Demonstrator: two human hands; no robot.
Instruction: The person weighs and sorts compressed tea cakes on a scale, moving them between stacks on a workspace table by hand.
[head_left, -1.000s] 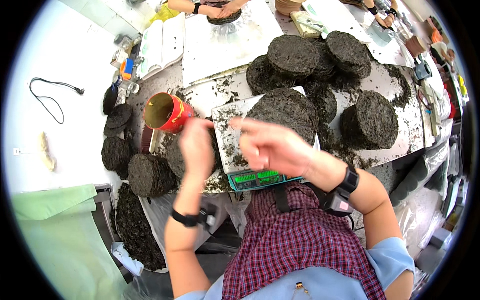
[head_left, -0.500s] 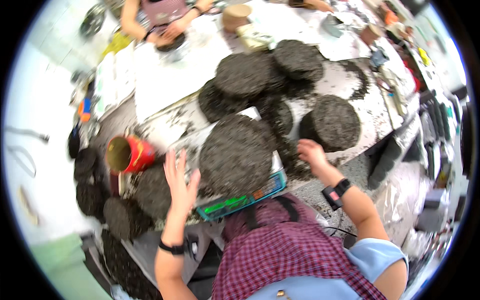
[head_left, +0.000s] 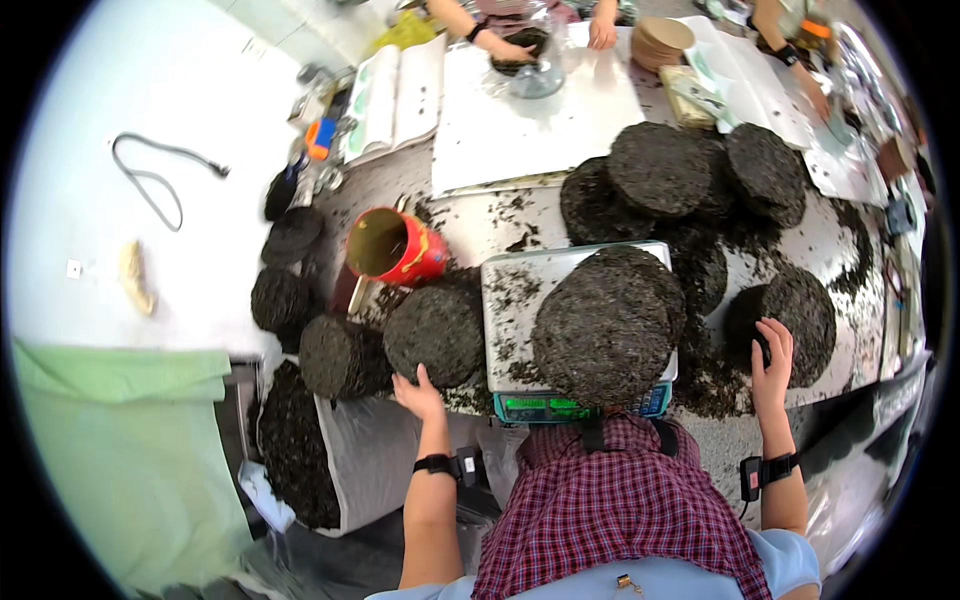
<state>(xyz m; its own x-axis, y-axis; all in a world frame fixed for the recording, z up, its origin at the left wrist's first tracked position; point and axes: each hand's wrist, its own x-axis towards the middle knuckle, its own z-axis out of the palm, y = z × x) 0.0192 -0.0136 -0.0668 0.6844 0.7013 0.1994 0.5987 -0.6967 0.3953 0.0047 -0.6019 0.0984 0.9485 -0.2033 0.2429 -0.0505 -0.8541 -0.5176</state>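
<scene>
On a bench scale (head_left: 510, 320) with a metal pan and lit green display rests a thick stack of dark round cakes (head_left: 610, 325), rough like pressed dried leaves or seaweed. My left hand (head_left: 420, 394) is at the near edge of another dark cake stack (head_left: 433, 337), left of the scale, its thumb raised and fingers spread. To the right of the scale, my right hand (head_left: 773, 362) lies with outstretched fingers against the near left side of a further cake stack (head_left: 802, 322). Neither hand grips anything.
A red can (head_left: 425, 255) tilts behind the left stacks. More dark cakes (head_left: 660, 168) are piled behind the scale. Dark crumbs litter the table. Across it, a co-worker's hand (head_left: 515, 52) handles dark material in a clear bag (head_left: 540, 78).
The view has swung left and sharpened. My left hand has lowered from beside the scale's stack to the stack on its left. My right hand has come up against the right stack.
</scene>
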